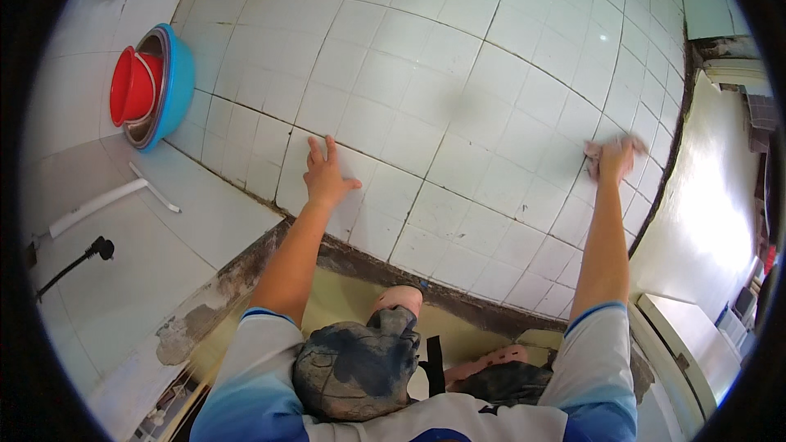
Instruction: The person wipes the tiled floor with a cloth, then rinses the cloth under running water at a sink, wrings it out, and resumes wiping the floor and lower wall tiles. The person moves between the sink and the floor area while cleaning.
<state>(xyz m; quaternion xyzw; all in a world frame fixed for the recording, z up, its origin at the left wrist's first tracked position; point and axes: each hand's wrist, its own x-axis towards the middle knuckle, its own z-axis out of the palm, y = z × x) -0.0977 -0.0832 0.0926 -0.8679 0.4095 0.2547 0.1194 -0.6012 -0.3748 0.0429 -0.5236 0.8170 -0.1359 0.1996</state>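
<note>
White tiles (393,92) with dark grout lines spread out before me. My left hand (325,178) is on them with fingers spread, holding nothing. It is near the lower left corner of the tiled surface. Far to the right, my right hand (614,162) is closed over a crumpled pinkish cloth (594,152) against the tiles. The hand and cloth are blurred, and the fingers are partly hidden from view.
To the left, a red plastic bucket (123,86) sits inside a blue basin (180,92). A white pipe (98,205) and a black power plug (104,248) are lower left. Pink shoes (399,298) show below the tiles' dark edge (466,299). A white panel (694,190) borders the right side.
</note>
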